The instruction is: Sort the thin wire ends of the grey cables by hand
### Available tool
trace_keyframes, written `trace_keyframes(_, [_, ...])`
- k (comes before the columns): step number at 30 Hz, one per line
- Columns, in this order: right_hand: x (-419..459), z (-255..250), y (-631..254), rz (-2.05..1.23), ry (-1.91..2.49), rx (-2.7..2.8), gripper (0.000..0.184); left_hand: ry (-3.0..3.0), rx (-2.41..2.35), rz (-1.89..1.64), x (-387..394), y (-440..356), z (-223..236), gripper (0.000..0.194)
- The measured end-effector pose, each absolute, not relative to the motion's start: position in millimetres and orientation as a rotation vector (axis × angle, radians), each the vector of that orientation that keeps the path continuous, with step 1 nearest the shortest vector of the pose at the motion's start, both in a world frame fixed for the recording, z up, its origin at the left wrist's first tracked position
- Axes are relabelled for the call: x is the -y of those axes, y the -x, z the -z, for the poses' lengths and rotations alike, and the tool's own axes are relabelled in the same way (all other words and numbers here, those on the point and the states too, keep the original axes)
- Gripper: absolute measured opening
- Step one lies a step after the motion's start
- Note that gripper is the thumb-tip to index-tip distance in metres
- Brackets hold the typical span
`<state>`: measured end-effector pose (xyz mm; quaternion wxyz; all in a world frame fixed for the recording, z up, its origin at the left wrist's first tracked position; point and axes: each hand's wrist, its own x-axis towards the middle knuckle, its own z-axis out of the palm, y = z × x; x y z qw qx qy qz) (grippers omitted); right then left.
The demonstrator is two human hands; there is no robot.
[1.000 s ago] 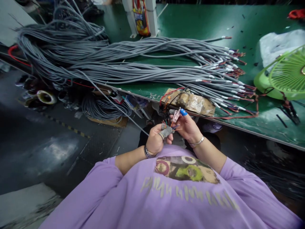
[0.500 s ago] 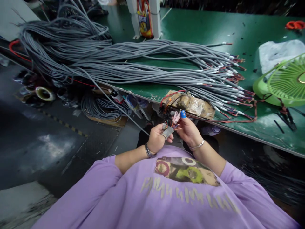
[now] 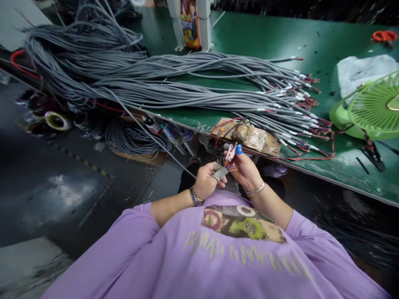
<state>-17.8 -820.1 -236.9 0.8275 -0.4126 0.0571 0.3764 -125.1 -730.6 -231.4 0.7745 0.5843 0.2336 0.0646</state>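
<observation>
My left hand (image 3: 206,181) is closed around the end of a grey cable (image 3: 182,166), with grey coverings on its thumb and a finger. Thin coloured wires (image 3: 232,168) fan out from that end, between the two hands. My right hand (image 3: 247,172), a blue cover on its thumb, pinches a small pink clip (image 3: 230,153) just above the wires. Whether its hidden fingers also touch a wire I cannot tell. Both hands are close together in front of my chest, below the bench edge.
Long bundles of grey cables (image 3: 174,95) with stripped ends lie across the green bench (image 3: 264,33). A taped block (image 3: 260,139) sits at its front edge. To the right are a green fan (image 3: 374,104), a plastic bag (image 3: 361,72) and orange-handled scissors (image 3: 385,36). A cable coil (image 3: 134,143) lies below.
Both hands stay nearly in place, with the grips unchanged. The orange wires and the pink clip have shifted slightly. The whole view has moved a little.
</observation>
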Motion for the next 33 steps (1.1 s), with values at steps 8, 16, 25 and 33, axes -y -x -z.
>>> trace_keyframes(8, [820, 242, 17, -0.795, 0.877, -0.08, 0.039, -1.283, -0.495, -0.136, 730, 122, 229, 0.035])
trace_keyframes(16, [820, 244, 17, -0.807, 0.857, -0.079, 0.042, -1.312, -0.467, -0.139, 729, 119, 230, 0.033])
trace_keyframes(25, [824, 241, 19, -0.871, 0.842, -0.108, 0.045, -1.31, -0.452, -0.151, 727, 127, 233, 0.037])
trace_keyframes(33, [836, 241, 25, -1.024, 0.924, 0.187, 0.033, -1.317, -0.457, -0.19, 721, 133, 244, 0.038])
